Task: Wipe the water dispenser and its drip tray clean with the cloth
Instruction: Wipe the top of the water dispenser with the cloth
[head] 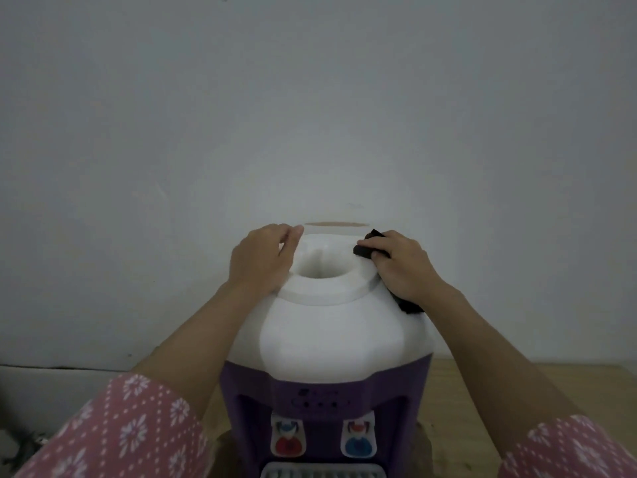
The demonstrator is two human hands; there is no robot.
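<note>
Plain grey wall (310, 98) behind, water dispenser (327, 332) on a wooden table (517, 391). Left hand (262, 260) rests relaxed on its white top; right hand (403, 267) presses the dark cloth (365, 250) there, fingers curled round it.

Smooth plastic dispenser (331, 336), dark cloth (370, 248), seemingly wooden table (517, 391)

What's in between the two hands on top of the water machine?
In the head view, the round white opening of the water dispenser lies between the left hand and the right hand, which presses the dark cloth on its rim.
</note>
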